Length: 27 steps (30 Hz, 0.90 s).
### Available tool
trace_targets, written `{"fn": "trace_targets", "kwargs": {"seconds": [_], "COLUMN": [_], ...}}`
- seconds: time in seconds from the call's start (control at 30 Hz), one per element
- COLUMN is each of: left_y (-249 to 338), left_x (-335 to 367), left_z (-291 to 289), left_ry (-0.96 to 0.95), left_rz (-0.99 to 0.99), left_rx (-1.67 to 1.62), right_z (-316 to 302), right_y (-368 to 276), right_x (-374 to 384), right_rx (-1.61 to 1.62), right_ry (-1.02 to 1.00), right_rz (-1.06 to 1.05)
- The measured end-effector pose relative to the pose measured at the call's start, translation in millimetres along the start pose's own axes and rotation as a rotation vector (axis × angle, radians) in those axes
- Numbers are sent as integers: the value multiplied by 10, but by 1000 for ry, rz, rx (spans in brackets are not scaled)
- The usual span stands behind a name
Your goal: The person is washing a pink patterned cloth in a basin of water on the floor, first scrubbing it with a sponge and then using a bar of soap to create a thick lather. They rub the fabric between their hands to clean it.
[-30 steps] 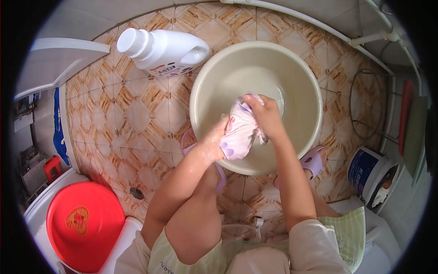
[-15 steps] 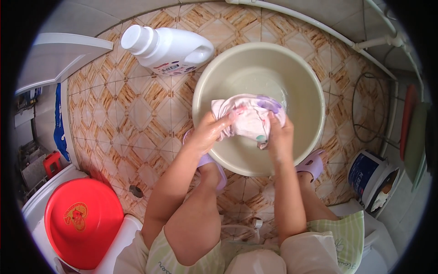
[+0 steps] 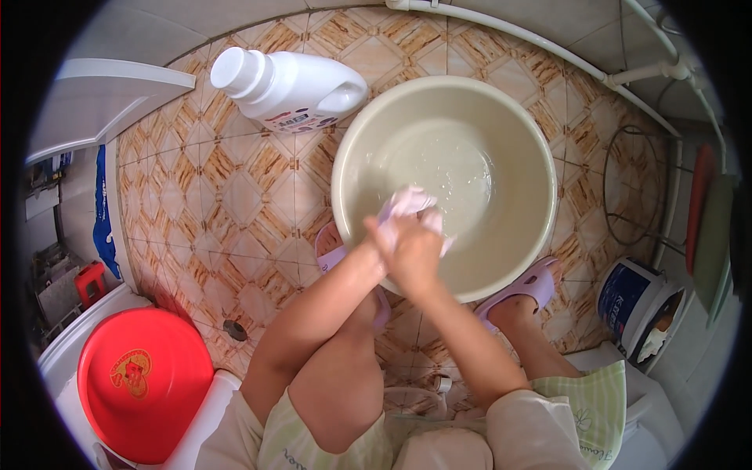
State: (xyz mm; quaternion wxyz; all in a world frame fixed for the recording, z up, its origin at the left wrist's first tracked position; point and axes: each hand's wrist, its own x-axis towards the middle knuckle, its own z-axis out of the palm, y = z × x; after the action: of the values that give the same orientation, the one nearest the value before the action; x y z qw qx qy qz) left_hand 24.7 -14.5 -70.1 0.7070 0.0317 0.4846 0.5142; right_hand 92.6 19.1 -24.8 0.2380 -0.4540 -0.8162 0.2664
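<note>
A person crouches over a pale basin (image 3: pixel 356 149) on a tiled floor (image 3: pixel 235 188), both hands bunched together at the basin's near rim, just below the middle of the frame. The left hand (image 3: pixel 385 239) and right hand (image 3: pixel 419 254) press against each other with fingers curled tight around a small wad of pale pink cloth (image 3: pixel 407 205), which pokes out above the knuckles and hangs over the shallow water, so that drips fall back into the basin. The forearms come in from the lower edge and meet over the rim, a stance that lets both hands squeeze the cloth together. Lilac slippers (image 3: pixel 526 286) flank the basin, keeping the feet close either side of it. A white detergent bottle (image 3: pixel 294 86) lies on its side at the upper left, touching the basin's rim and within easy reach. A red lid (image 3: pixel 141 380) sits at the lower left, a blue and white bucket (image 3: pixel 638 301) at the right edge.
</note>
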Motion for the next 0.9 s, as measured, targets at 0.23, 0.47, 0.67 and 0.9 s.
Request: {"fn": "trace_targets", "kwargs": {"seconds": [0.23, 0.47, 0.67, 0.9], "left_y": [167, 168, 73, -77], "left_x": [-145, -129, -100, -33], "left_z": [191, 219, 214, 174], "left_ry": [87, 84, -30, 3], "left_rz": [-243, -266, -256, -308], "left_rx": [-398, -587, -664, -516], "right_z": [-105, -159, -130, 44], "right_y": [-112, -216, 202, 449], "right_x": [-36, 22, 293, 37], "right_rx": [20, 21, -17, 3], "right_ry": [-30, -77, -85, -28], "right_rz": [111, 367, 512, 388]}}
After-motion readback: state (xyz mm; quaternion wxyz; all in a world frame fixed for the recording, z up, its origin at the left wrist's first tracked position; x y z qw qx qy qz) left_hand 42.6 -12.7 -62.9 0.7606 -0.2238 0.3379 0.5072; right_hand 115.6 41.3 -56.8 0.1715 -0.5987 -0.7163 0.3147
